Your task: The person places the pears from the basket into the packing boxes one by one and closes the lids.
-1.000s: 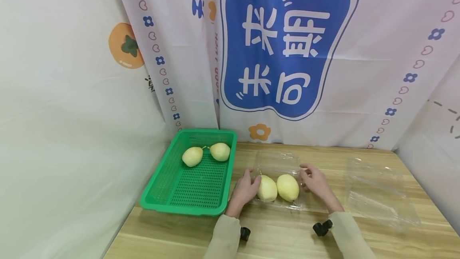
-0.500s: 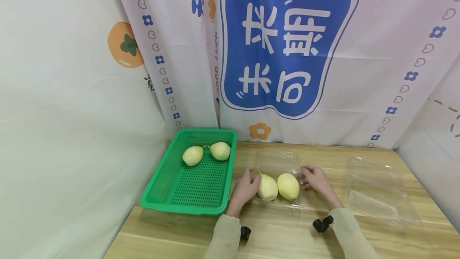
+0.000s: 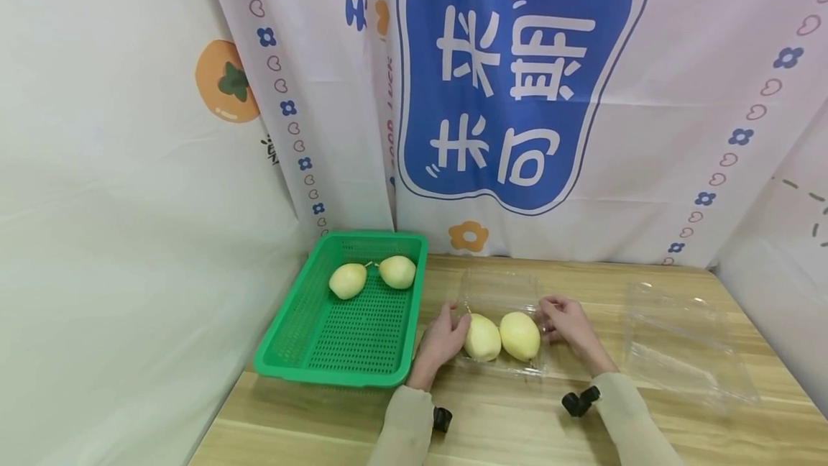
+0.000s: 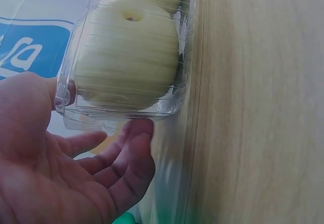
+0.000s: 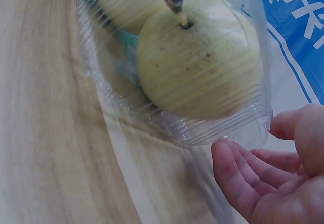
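Two pears (image 3: 501,336) fill one clear box (image 3: 501,286) between two relaxed, spread hands (image 3: 443,340); two more in one basket (image 3: 278,354).

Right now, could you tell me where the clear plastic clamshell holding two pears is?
In the head view, the clamshell sits mid-table, just right of the green basket, between the left hand and right hand.

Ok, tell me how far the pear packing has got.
Done: two pears lie in the clear box on the table. In hand: the left hand and right hand sit at the box's two ends, its lid not yet down. Left: two pears in the green basket, and a second clear box unfilled.
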`<state>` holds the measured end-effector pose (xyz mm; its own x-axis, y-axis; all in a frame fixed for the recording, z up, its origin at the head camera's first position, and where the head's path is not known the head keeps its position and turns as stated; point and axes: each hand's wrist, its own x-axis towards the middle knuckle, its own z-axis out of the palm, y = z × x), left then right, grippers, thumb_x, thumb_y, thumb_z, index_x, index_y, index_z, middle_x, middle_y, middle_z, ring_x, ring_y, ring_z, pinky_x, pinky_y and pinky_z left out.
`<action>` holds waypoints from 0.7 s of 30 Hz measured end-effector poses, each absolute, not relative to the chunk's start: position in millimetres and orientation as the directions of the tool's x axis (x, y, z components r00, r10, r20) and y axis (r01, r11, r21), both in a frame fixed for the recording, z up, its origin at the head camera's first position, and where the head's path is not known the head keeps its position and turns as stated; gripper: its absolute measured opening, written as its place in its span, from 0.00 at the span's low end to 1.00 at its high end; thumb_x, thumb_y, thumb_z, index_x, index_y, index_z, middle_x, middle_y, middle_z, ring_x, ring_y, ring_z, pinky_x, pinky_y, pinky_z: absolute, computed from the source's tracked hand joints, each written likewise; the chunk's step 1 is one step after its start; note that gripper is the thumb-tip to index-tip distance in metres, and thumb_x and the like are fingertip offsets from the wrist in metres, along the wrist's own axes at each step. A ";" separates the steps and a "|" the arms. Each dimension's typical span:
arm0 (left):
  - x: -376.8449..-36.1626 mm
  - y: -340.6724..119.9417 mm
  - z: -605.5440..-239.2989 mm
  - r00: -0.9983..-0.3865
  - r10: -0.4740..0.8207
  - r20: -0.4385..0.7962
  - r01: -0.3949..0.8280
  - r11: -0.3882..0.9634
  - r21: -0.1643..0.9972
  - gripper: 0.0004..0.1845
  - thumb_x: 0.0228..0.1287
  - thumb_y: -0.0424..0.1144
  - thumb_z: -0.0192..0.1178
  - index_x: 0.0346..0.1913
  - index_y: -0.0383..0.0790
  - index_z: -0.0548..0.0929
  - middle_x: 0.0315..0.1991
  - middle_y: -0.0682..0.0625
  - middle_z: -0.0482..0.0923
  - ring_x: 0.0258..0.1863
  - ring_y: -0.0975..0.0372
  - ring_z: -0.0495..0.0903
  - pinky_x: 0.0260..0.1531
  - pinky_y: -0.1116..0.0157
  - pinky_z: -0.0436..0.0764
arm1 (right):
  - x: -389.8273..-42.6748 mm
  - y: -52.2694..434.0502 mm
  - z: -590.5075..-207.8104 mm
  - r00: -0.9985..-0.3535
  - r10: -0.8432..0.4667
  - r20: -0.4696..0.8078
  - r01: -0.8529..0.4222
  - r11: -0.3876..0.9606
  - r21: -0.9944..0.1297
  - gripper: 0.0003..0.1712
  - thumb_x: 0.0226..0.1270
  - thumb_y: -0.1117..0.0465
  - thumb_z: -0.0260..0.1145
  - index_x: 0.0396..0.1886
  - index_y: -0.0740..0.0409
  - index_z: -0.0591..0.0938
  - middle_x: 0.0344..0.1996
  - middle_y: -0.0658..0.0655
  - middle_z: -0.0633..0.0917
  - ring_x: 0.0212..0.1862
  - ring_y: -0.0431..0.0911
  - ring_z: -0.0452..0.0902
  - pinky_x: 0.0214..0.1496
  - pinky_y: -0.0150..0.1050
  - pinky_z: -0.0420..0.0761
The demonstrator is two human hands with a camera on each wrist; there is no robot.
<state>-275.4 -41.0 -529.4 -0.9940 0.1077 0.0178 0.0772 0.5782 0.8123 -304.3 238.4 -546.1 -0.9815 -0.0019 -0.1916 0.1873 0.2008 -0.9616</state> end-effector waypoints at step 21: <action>-276.5 -44.4 -528.2 -0.993 0.118 0.022 0.083 0.537 0.839 0.28 0.73 0.50 0.52 0.66 0.35 0.69 0.25 0.50 0.77 0.21 0.64 0.72 0.23 0.66 0.71 | -305.2 235.1 -535.6 -0.984 -0.025 -0.179 0.173 0.160 -0.972 0.26 0.75 0.61 0.55 0.64 0.73 0.65 0.26 0.51 0.77 0.23 0.40 0.72 0.23 0.35 0.79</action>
